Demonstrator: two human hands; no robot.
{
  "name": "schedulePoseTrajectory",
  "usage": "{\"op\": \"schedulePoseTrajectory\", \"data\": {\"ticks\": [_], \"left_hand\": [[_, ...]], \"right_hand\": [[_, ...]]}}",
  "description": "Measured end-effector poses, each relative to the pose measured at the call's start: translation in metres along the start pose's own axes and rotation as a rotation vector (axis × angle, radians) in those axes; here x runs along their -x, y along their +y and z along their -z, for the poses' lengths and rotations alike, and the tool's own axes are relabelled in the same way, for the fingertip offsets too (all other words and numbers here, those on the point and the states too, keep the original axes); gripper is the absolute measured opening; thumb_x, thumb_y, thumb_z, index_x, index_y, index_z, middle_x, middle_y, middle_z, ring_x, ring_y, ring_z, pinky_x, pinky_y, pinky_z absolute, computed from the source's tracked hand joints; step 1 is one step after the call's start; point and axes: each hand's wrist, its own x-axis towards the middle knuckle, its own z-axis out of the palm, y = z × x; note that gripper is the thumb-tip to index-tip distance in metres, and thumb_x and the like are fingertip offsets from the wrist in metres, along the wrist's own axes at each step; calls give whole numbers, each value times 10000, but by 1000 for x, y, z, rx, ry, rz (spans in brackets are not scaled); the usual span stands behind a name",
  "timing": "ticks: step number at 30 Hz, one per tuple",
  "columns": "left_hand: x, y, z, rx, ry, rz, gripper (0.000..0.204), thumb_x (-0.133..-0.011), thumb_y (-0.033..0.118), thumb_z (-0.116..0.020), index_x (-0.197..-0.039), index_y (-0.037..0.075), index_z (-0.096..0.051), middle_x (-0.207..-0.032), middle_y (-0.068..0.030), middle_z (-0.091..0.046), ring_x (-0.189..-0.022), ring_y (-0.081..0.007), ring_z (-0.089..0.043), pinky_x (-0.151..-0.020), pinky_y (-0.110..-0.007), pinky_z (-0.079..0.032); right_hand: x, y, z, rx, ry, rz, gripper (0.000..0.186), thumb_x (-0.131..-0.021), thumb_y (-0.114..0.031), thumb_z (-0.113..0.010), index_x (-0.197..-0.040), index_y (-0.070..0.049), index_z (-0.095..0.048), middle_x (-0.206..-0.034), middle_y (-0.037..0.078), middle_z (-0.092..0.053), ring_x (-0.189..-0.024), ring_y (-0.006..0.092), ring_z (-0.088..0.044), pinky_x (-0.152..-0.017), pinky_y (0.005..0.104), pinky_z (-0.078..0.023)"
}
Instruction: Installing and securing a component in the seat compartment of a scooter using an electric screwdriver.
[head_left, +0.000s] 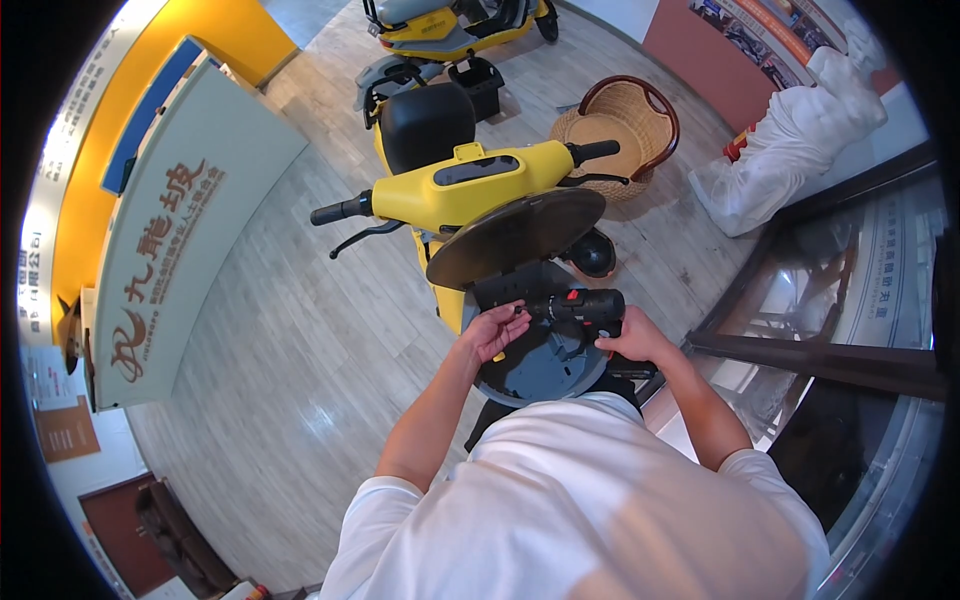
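Observation:
A black cordless drill (580, 305) with a red switch lies level in front of me, its nose pointing left. My right hand (637, 335) is wrapped round its handle. At the drill's front tip, my left hand (495, 330) has thumb and forefinger pinched together; what is between them is too small to make out. Both hands are over a round grey compartment (535, 385) at the front of a yellow scooter (440, 200). The compartment's dark oval lid (520, 235) stands raised on its far side, below the handlebar. Part of the compartment's inside is hidden by the drill and hands.
Beyond the handlebar is the scooter's black seat (430, 125). A wicker chair (620, 130) and a white statue (790, 140) stand to the right, a dark-framed glass door (830, 350) nearer. A pale counter (190, 230) is left; another yellow scooter (450, 30) stands behind.

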Motion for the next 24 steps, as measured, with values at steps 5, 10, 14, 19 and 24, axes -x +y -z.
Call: {"op": "schedulePoseTrajectory", "data": {"ticks": [5, 10, 14, 19, 24], "left_hand": [[0, -1, -2, -15, 40, 1, 274, -979, 114, -450, -1218, -9, -504, -989, -125, -629, -918, -197, -657, -874, -343, -548], [-4, -2, 3, 1, 35, 1, 260, -969, 120, -485, -1191, -12, -518, -997, -127, -621, -920, -206, -653, -878, -350, -556], [-5, -3, 3, -26, 61, 6, 263, -975, 123, -471, -1196, -13, -514, -964, -113, -622, -877, -191, -655, -869, -345, -560], [-4, -3, 4, -52, 74, 4, 279, -973, 120, -473, -1216, -11, -508, -947, -104, -620, -863, -184, -654, -863, -342, -561], [-4, -3, 3, -85, 78, -12, 285, -972, 118, -475, -1225, -7, -513, -944, -103, -616, -873, -178, -650, -858, -335, -562]], "right_hand": [[1, 1, -3, 51, 10, -33, 448, -653, -112, -763, -1083, -65, -646, -940, 173, -680, -865, 303, -638, -826, 367, -481], [-1, 4, -5, 27, -13, -79, 441, -653, -127, -762, -1075, -72, -646, -927, 182, -673, -860, 327, -634, -810, 379, -484], [-2, 7, -7, 97, -2, -26, 441, -650, -141, -762, -1072, -90, -644, -919, 193, -664, -867, 356, -628, -796, 397, -488], [-2, 3, -7, 130, 4, -10, 431, -651, -167, -768, -1059, -104, -645, -905, 203, -653, -868, 379, -619, -770, 410, -491], [2, -18, -6, 343, 7, -65, 452, -671, -142, -755, -1096, -88, -612, -933, 183, -652, -892, 396, -604, -777, 445, -490]]}}
